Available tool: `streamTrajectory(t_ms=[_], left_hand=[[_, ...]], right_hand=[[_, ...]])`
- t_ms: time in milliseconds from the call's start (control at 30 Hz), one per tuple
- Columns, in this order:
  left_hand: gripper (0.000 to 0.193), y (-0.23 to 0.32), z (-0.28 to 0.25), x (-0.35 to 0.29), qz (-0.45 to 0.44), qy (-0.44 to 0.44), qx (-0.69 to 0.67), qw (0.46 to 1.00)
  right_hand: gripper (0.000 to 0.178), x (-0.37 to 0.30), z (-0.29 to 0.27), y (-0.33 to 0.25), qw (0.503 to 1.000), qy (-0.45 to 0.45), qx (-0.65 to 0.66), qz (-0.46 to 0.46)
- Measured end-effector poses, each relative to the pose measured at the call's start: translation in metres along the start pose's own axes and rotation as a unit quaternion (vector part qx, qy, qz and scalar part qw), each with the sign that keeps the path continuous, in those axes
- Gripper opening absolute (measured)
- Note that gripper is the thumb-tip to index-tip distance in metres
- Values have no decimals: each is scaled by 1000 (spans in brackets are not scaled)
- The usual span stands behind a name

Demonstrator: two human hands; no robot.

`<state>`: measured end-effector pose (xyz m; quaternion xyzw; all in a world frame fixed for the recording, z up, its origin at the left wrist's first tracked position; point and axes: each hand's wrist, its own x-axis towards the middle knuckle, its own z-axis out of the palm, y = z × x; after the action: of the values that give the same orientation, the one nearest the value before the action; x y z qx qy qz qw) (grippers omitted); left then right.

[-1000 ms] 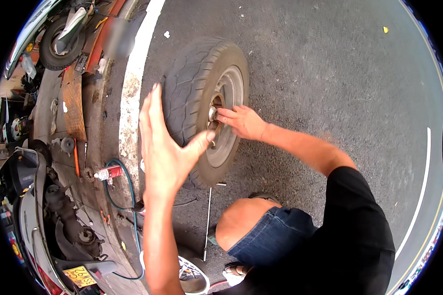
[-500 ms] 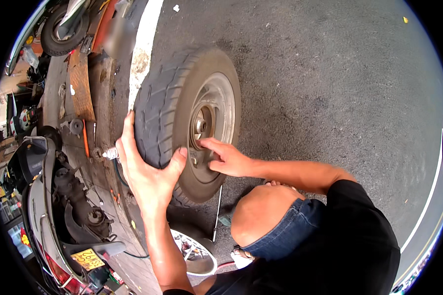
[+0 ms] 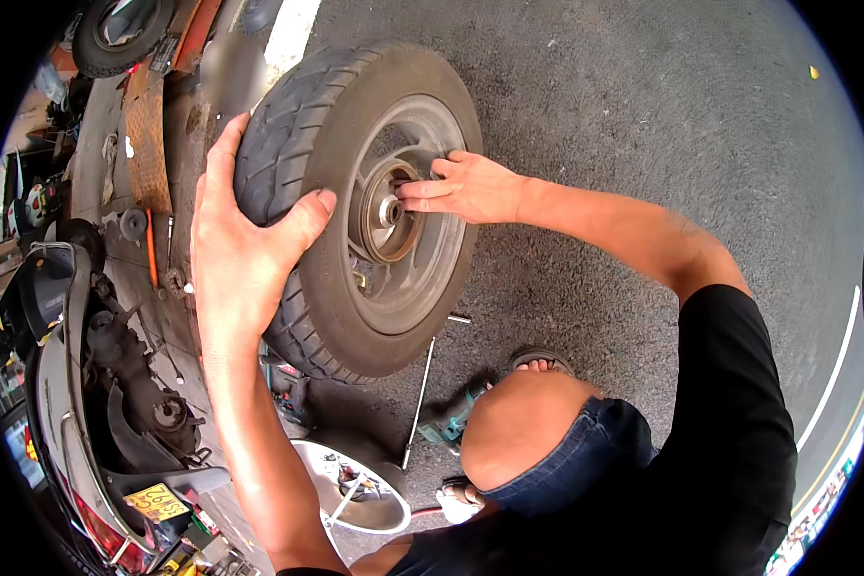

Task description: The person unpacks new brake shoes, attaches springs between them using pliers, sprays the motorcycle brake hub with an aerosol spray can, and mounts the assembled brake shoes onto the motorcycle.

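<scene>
Two bare hands were on one scooter wheel (image 3: 355, 211), which stood upright on its tread on the grey asphalt (image 3: 643, 115), its hub side turned toward the person's right. The left hand (image 3: 245, 245) lay spread wide over the black tyre (image 3: 288, 144) at the wheel's left shoulder, palm flat on the tread, fingers reaching up and across it, the thumb hooked over onto the sidewall facing the rim. It pressed the tyre rather than closing round anything. The right hand (image 3: 466, 187) reached in from the wheel's right side, its forearm crossing above the rim's right edge; the fingers were drawn close together and pointed into the rusty brown hub (image 3: 386, 211) at the wheel's centre, their tips touching the hub's edge. Whether they pinched some small part there could not be told.

Below the wheel, just beside its lowest point, a thin metal rod (image 3: 418, 403) lay on the asphalt, and a teal power tool (image 3: 448, 422) lay near the rod's lower end, close to the person's bent knee (image 3: 533, 427) in denim shorts. A bare silver rim (image 3: 355, 485) lay flat further below the wheel. Left of the wheel stood a partly stripped scooter (image 3: 96, 384), its yellow plate at the bottom, and another tyre (image 3: 115, 38) sat above and left of the wheel.
</scene>
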<state>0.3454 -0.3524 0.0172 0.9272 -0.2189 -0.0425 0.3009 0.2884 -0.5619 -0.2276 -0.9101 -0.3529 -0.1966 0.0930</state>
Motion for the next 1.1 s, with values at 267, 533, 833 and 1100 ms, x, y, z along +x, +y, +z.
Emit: streamTrajectory(t_ms=[267, 533, 833, 1100], left_hand=[[85, 30, 8, 2, 23, 27, 115, 993], [132, -17, 42, -98, 82, 67, -117, 987], [106, -46, 39, -135, 87, 207, 70, 972], [91, -9, 1, -70, 52, 83, 88, 991]], right_hand=[[54, -6, -14, -64, 957, -4, 197, 212], [63, -12, 2, -72, 887, 85, 290, 348], [64, 52, -47, -137, 299, 123, 856, 403], [57, 16, 7, -39, 993, -27, 98, 57]])
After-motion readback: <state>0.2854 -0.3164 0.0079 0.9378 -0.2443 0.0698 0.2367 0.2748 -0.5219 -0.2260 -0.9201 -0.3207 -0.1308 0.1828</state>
